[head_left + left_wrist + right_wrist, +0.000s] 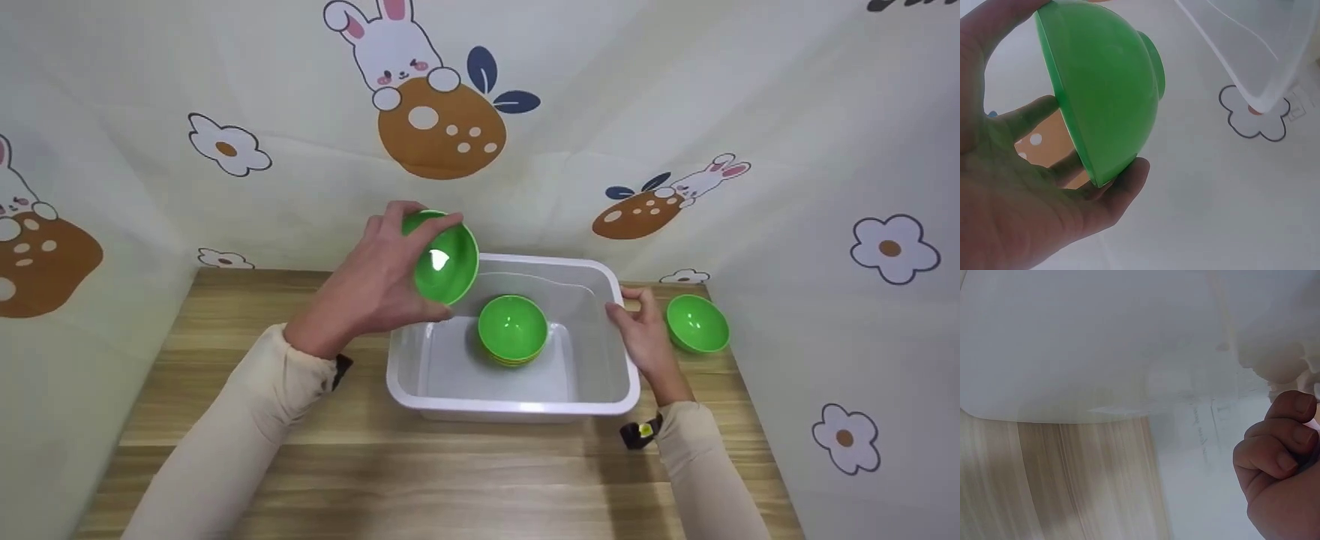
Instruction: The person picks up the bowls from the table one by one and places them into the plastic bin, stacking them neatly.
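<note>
My left hand (379, 277) grips a green bowl (457, 259) by its rim, raised over the left back corner of a white plastic basin (517, 407). The left wrist view shows this bowl (1100, 90) tipped on its side, fingers and thumb at its edge. Inside the basin sits a small stack of bowls (513, 328), a green one on top and a yellowish rim beneath. At the basin's right side, my right hand (646, 337) holds the rim, thumb on the inner side. Its curled fingers (1266, 450) show beside the basin wall in the right wrist view.
Another green bowl (697, 323) rests on the wooden table (465, 480), right of the right hand and close to the side curtain. A pale curtain (555, 195) printed with rabbits and flowers rises behind the basin and along both sides.
</note>
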Action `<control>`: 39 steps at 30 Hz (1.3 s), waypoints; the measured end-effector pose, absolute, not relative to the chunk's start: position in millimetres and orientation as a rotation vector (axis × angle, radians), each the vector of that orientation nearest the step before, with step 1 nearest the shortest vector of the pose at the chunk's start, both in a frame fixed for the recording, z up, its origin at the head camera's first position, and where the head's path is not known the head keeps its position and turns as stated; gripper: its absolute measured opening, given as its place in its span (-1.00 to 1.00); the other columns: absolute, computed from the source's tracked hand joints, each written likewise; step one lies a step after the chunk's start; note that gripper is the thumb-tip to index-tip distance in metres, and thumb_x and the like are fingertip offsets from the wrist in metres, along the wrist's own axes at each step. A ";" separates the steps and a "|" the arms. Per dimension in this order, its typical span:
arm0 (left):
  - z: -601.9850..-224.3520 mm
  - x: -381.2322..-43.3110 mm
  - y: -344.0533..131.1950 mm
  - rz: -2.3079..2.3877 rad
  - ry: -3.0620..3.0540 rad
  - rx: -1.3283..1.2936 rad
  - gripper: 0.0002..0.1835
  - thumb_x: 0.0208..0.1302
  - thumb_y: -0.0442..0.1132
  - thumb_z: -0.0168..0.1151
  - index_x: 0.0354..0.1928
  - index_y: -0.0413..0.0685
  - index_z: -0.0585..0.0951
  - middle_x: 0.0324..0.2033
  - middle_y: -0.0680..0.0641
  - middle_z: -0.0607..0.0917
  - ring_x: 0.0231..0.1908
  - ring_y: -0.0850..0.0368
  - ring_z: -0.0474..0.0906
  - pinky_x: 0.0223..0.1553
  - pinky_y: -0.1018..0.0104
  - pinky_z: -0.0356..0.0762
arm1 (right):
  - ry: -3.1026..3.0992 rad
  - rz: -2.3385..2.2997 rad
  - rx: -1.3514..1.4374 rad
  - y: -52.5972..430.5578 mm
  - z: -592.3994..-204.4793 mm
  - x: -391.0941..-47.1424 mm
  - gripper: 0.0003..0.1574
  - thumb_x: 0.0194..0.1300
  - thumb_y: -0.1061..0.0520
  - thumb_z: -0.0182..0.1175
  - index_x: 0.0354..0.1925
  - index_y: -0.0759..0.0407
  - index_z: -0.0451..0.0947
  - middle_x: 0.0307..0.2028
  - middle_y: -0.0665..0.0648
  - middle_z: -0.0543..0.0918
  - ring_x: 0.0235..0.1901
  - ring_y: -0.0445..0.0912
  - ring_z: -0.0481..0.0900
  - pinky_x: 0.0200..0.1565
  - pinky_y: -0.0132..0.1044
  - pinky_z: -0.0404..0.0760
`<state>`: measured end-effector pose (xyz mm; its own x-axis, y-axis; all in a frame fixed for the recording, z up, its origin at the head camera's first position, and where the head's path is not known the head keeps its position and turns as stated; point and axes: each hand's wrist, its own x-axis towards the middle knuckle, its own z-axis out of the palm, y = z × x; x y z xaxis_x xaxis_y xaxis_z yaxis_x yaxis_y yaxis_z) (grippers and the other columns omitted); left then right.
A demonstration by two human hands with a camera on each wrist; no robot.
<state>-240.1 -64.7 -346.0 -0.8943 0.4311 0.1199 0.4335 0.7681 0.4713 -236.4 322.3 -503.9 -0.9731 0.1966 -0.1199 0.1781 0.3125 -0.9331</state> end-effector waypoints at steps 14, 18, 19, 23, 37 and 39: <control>-353.7 -248.5 -30.7 -0.818 -2.957 -0.816 0.07 -0.16 0.13 0.62 0.49 0.47 0.31 0.44 -0.10 0.22 0.31 -0.19 0.29 0.15 -0.11 0.62 | -2.499 1.845 -0.380 319.9 -504.6 -236.0 -0.56 0.50 0.13 0.12 0.23 0.22 0.28 -0.10 0.50 0.73 -0.37 0.00 0.81 -0.32 -0.14 0.78; -359.6 -251.0 -22.2 -0.833 -2.963 -0.822 0.08 -0.16 0.16 0.62 0.49 0.50 0.30 0.44 -0.09 0.21 0.33 -0.19 0.28 0.18 -0.15 0.59 | -2.517 1.837 -0.376 321.2 -504.1 -235.8 -0.55 0.51 0.10 0.11 0.24 0.21 0.27 -0.05 0.53 0.71 -0.32 0.04 0.81 -0.33 -0.18 0.78; -361.4 -252.0 -19.8 -0.848 -2.961 -0.824 0.08 -0.15 0.16 0.62 0.49 0.50 0.30 0.44 -0.09 0.21 0.33 -0.19 0.28 0.18 -0.15 0.58 | -2.519 1.834 -0.379 321.5 -504.2 -235.8 -0.55 0.51 0.09 0.11 0.24 0.20 0.27 -0.05 0.53 0.70 -0.31 0.04 0.82 -0.33 -0.18 0.78; -368.4 -255.4 -9.7 -0.907 -2.943 -0.830 0.07 -0.16 0.13 0.62 0.49 0.52 0.30 0.44 -0.07 0.21 0.33 -0.18 0.27 0.15 -0.15 0.60 | -2.505 1.840 -0.379 320.5 -503.9 -235.8 -0.57 0.50 0.11 0.12 0.22 0.21 0.28 -0.10 0.50 0.73 -0.33 0.05 0.81 -0.31 -0.11 0.78; -389.2 -259.4 13.3 -0.949 -2.926 -0.905 0.07 -0.18 0.13 0.63 0.47 0.54 0.32 0.42 -0.06 0.23 0.34 -0.11 0.24 0.22 -0.14 0.51 | -2.498 1.853 -0.379 320.2 -502.7 -236.2 -0.53 0.50 0.12 0.12 0.25 0.24 0.26 -0.09 0.49 0.74 -0.37 -0.04 0.81 -0.33 -0.18 0.77; -394.0 -260.0 16.6 -0.928 -2.925 -0.931 0.06 -0.17 0.15 0.62 0.47 0.54 0.32 0.42 -0.06 0.24 0.35 -0.09 0.19 0.30 -0.13 0.40 | -2.498 1.852 -0.384 320.4 -503.7 -236.0 -0.55 0.50 0.12 0.11 0.23 0.23 0.27 -0.10 0.49 0.74 -0.36 -0.01 0.81 -0.32 -0.16 0.78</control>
